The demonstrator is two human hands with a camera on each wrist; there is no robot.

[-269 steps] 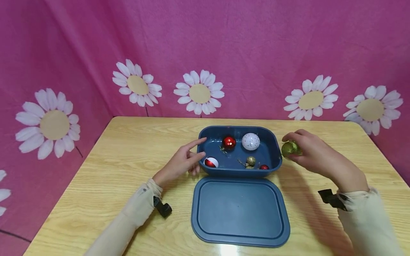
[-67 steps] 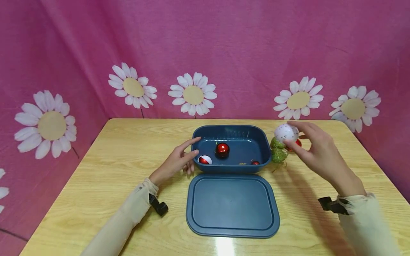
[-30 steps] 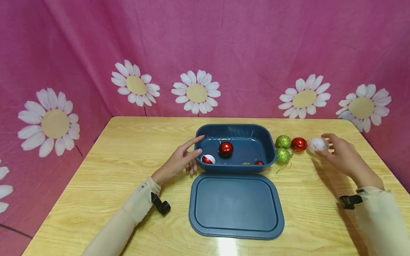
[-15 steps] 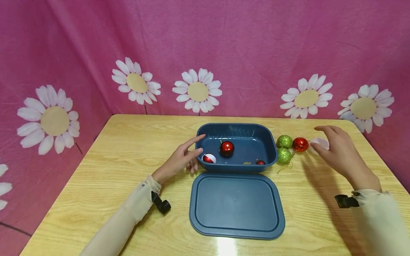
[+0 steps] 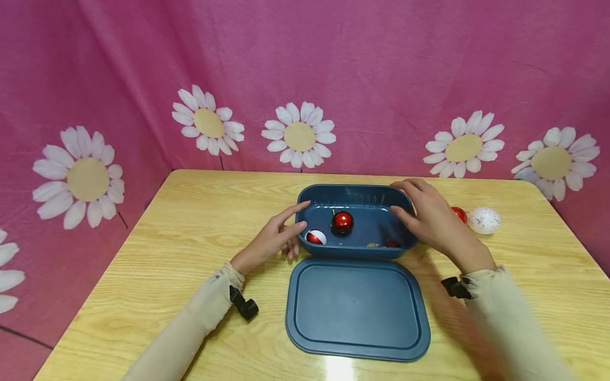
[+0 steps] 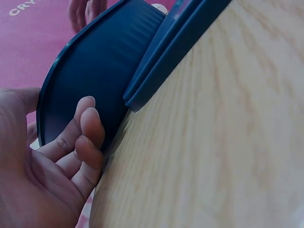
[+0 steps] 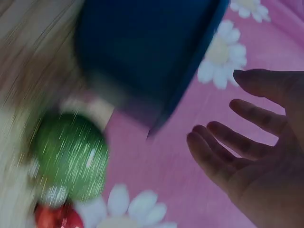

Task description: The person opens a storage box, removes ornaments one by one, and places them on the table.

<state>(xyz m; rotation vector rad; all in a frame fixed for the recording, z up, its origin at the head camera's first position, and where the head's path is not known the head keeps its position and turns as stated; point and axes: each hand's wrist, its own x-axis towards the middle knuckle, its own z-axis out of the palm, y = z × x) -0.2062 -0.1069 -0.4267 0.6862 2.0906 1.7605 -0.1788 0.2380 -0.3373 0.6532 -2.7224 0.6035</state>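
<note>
Box (image 5: 355, 197): blue plastic tub at the centre of the table (image 5: 190, 222), open, its lid (image 5: 356, 309) lying flat at 6 o'clock from it.
Inside: a shiny red ball (image 5: 342, 222), a red-and-white ball (image 5: 315, 237) and small pieces along the near wall.
Left hand (image 5: 276, 238): at 9 o'clock of the box, straight fingers (image 6: 88, 130) resting on its outer wall, nothing gripped.
Right hand (image 5: 429, 219): over the 3 o'clock rim, fingers spread and relaxed, holding nothing.
Outside: a green glitter ball (image 7: 71, 156), a red ball (image 5: 459, 214) and a speckled white ball (image 5: 483, 220) at 3 o'clock.
Handling: the balls look light, smooth, likely brittle and apt to roll; cup them from above. The box seems stiff and light; hold its walls.
</note>
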